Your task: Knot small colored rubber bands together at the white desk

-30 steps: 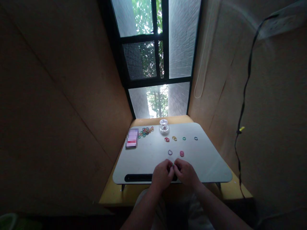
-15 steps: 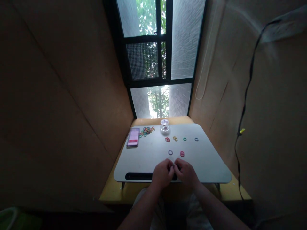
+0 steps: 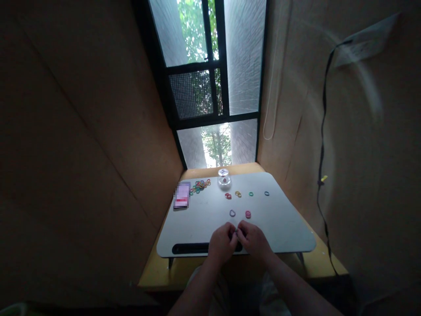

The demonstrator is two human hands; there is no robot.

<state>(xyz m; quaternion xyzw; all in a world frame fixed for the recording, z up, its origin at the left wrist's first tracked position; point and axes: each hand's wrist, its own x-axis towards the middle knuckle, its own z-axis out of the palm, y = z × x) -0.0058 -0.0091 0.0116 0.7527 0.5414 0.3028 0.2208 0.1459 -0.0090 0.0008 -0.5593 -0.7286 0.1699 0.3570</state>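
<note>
My left hand (image 3: 223,242) and my right hand (image 3: 252,239) meet at the front edge of a white lap table (image 3: 197,226), fingertips pinched together. Something tiny between them is too small to name. Just beyond my fingers lie a purple band (image 3: 232,213) and pink bands (image 3: 247,214). Farther back, in a row, are red bands (image 3: 228,196), yellow bands (image 3: 238,194), a green band (image 3: 251,194) and a blue band (image 3: 266,193). A heap of mixed coloured bands (image 3: 200,186) sits at the back left.
A clear round container (image 3: 224,181) stands at the table's back edge. On the left lies a phone (image 3: 182,195) with a blurred screen. A black slot (image 3: 190,249) runs along the front edge. The window (image 3: 217,145) is behind, and a black cable (image 3: 321,153) hangs at the right.
The camera view has shifted and tilted slightly. Both hands remain together at the front edge with fingers pinched; the bands on the table have not moved.
</note>
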